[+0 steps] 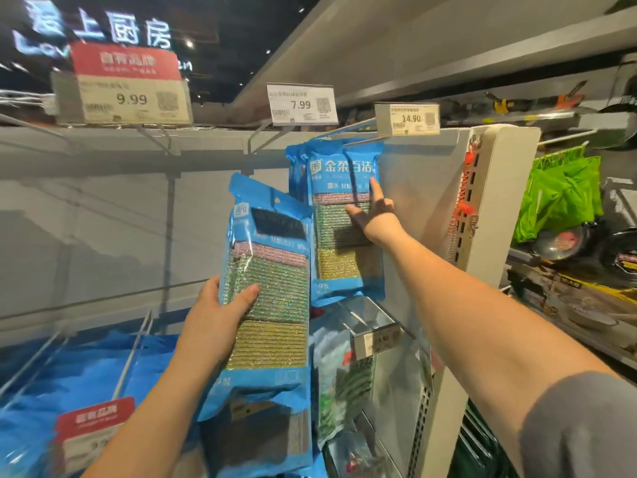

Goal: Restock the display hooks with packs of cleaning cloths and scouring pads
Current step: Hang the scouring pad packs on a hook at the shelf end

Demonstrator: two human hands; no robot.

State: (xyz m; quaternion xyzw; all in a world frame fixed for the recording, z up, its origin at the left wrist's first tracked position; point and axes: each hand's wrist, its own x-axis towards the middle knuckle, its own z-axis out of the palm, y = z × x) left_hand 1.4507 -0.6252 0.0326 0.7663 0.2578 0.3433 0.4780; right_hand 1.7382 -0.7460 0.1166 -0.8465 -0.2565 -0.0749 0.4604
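left hand [220, 312] gripping pad pack [269, 288], hook hidden behind hanging packs [344, 219]

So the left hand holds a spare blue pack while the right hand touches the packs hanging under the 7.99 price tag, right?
Not quite. In the head view the right hand touches the hanging packs under the 14.90 price tag, not the 7.99 one. The left hand does hold a spare blue pack.
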